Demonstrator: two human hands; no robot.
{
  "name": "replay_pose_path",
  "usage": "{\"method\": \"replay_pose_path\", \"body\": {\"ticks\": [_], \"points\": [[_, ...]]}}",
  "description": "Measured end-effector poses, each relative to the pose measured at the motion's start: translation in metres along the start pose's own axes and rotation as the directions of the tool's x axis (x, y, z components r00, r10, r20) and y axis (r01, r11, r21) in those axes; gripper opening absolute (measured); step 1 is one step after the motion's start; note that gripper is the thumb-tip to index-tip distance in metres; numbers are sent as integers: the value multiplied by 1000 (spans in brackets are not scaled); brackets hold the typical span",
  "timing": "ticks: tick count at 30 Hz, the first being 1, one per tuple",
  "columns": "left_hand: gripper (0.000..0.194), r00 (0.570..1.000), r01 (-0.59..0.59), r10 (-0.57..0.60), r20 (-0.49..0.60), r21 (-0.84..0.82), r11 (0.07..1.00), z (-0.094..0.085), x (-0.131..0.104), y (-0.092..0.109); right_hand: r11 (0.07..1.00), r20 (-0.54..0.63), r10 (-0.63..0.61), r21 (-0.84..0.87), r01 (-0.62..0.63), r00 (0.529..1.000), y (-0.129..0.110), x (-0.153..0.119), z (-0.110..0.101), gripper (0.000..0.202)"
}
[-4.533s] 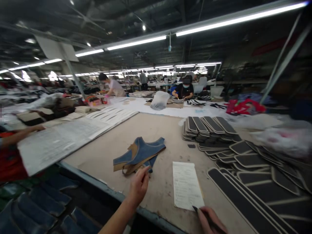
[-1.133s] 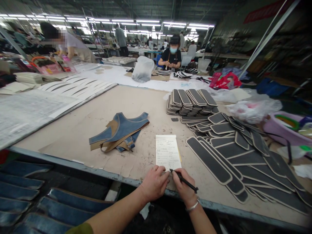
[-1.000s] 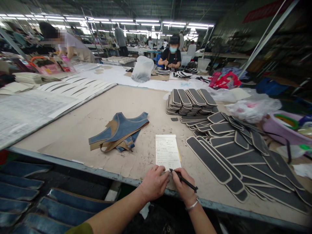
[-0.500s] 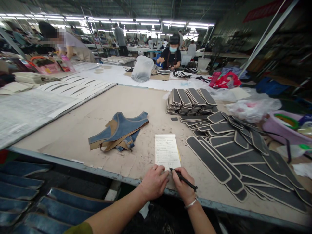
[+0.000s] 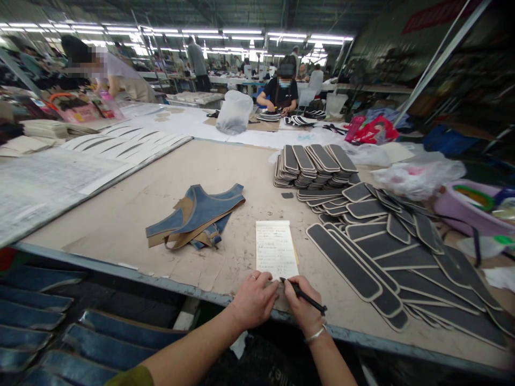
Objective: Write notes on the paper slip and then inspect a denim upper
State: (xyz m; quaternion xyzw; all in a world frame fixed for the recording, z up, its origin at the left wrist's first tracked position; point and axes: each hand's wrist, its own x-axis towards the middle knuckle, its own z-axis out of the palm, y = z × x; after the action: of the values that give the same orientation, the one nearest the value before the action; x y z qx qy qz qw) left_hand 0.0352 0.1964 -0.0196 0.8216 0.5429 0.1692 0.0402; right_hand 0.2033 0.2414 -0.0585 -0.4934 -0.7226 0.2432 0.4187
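A small notepad with handwritten lines lies on the brown-covered table near its front edge. My left hand is closed at the pad's lower edge, fingers curled and pressed together on the paper. In my right hand is a black pen, gripped between thumb and fingers, its tip at the bottom of the page. The two hands are close together, with a narrow gap between them. Left of the pad, blue pieces with brown backing lie in a loose overlapping pile.
Dark grey, light-edged pieces spread over the right side, with neat stacks behind. A purple basket stands at the far right. Blue strips lie below the table edge at left. Across the table, a person handles similar pieces.
The person across the table has lowered their head and brought their raised hand down to the pieces. My hands, the pen and the notepad show almost no movement.
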Motion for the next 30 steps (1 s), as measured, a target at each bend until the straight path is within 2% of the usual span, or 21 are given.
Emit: {"method": "replay_pose_path", "body": {"ticks": [7,30], "points": [[23,1000,7,-7,-10,9,1000,-1,-1,1,1000,-51,9,8,-9,999,-2,-1,-4,24],[24,1000,12,-12,-26,10,1000,1,-1,1,1000,-37,-2,-5,1,999,-7,1,-3,25]]}}
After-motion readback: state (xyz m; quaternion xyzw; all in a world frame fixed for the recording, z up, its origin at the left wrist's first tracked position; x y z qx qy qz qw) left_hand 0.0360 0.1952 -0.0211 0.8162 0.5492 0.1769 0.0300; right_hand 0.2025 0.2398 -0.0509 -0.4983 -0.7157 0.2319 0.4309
